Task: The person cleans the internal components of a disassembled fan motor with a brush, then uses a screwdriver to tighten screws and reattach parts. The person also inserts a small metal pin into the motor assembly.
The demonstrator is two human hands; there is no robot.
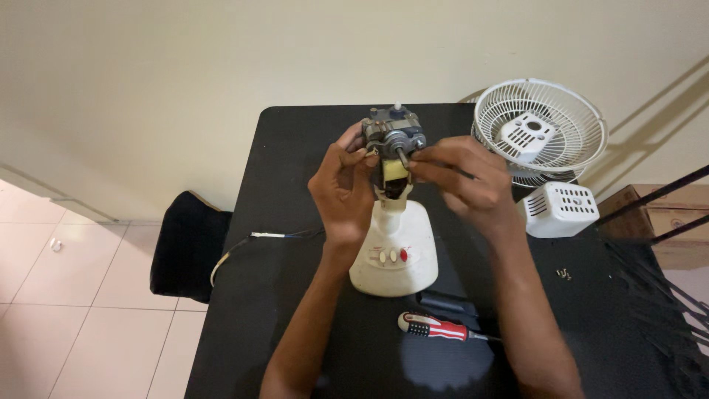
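Observation:
A bare grey fan motor [391, 133] with its shaft pointing toward me sits atop a white fan base [395, 247] with several buttons, one of them red. My left hand [341, 188] grips the motor's left side. My right hand [461, 177] pinches something small at the motor's right front, near the shaft; a thin dark tool seems to run under its fingers. All of this stands on a black table [295, 310].
White fan grilles [539, 125] are stacked at the table's back right, with a white motor cover [559, 209] in front. A red-handled screwdriver [436, 327] lies near the front, small screws [565, 275] at right. A black chair [188, 247] stands left; a cable [251, 240] hangs there.

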